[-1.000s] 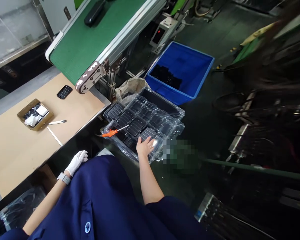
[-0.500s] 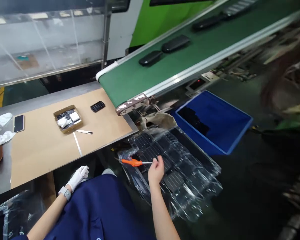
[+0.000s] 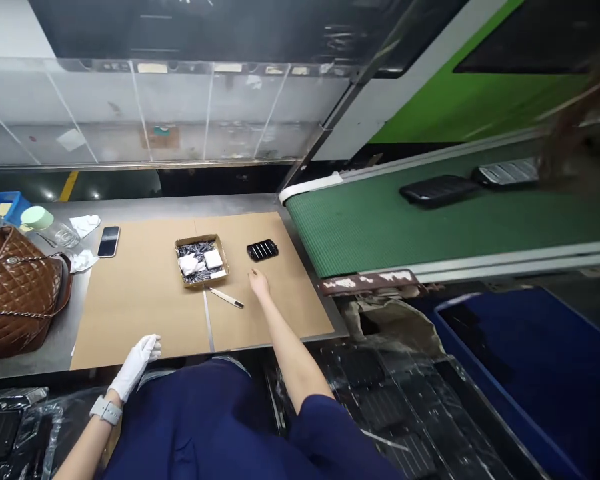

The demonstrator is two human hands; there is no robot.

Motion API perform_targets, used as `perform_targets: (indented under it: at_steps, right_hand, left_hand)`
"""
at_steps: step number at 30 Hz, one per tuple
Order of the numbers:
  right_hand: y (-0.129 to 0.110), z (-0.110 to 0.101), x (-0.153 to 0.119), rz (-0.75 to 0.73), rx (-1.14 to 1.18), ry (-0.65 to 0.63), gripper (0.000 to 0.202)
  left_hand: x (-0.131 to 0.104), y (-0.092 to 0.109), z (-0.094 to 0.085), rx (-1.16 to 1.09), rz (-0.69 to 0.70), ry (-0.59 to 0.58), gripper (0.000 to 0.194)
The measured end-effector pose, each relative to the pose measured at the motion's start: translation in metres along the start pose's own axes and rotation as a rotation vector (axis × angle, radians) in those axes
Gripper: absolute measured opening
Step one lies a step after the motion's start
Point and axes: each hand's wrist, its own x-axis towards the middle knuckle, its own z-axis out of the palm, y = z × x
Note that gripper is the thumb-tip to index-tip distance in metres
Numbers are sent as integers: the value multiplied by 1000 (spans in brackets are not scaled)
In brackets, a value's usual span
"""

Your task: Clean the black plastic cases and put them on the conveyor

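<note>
Brown cardboard [image 3: 145,293] covers the table [image 3: 237,206]. From the plastic-covered black parts [image 3: 383,407], the right hand [image 3: 259,283] has moved over near the slotted black plate [image 3: 263,251], fingers curled, contents unclear. A small box [image 3: 225,261] holds dark bits [image 3: 200,249] and white lumps [image 3: 191,265]. The gloved left hand [image 3: 137,365] stays by the edge, half-curled; I can't tell whether it grips anything.

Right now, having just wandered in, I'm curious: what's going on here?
Someone in a dark blue top is at a table with a cardboard sheet on it. The bare right hand is close to a black slotted part; whether it holds anything is unclear. The gloved left hand is near the table's front edge. Other black parts lie on a green conveyor belt.
</note>
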Motion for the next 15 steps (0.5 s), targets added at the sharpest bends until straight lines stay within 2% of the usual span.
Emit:
perform_targets:
  at_steps: [3, 5, 7, 11, 13, 15]
  right_hand:
    - [-10, 1, 41, -11, -49, -15, 32]
    - [-14, 1, 64, -42, -59, -33, 33]
    - [-15, 0, 82, -79, -45, -66, 33]
    - [-7, 0, 98, -153, 60, -183, 33]
    - [-2, -3, 94, -185, 140, -263, 32]
    - [1, -15, 83, -200, 224, -342, 32]
  left_hand:
    - [-2, 5, 8, -59, 12, 137, 58]
    - [-5, 7, 27, -93, -5, 236, 60]
    - [-8, 8, 54, -78, -15, 283, 62]
    - [-8, 17, 107, 33, 12, 210, 61]
    - [-3, 25, 124, 71, 31, 171, 57]
    - [5, 38, 133, 111, 74, 131, 51]
